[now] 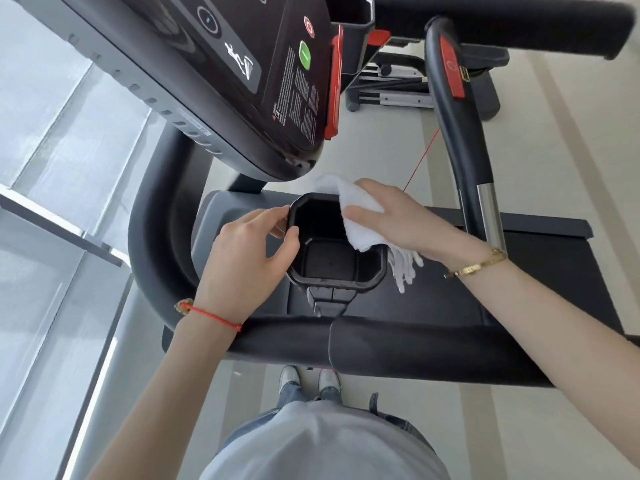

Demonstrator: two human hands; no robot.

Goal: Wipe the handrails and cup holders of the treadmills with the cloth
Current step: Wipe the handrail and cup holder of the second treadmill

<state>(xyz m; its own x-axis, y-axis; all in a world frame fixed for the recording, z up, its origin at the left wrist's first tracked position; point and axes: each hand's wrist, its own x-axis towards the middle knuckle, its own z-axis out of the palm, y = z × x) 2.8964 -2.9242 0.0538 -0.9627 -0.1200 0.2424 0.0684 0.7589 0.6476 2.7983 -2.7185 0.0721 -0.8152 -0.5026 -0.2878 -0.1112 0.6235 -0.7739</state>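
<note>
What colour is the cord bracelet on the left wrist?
Red; the cord bracelet shows clearly in the head view, just below the left hand.

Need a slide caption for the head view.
Right hand wipes cup holder rim with white cloth; left hand steadies it.

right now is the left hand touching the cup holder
Touching. The head view shows the left hand with fingers curled over the left rim of the cup holder, no gap visible.
</note>
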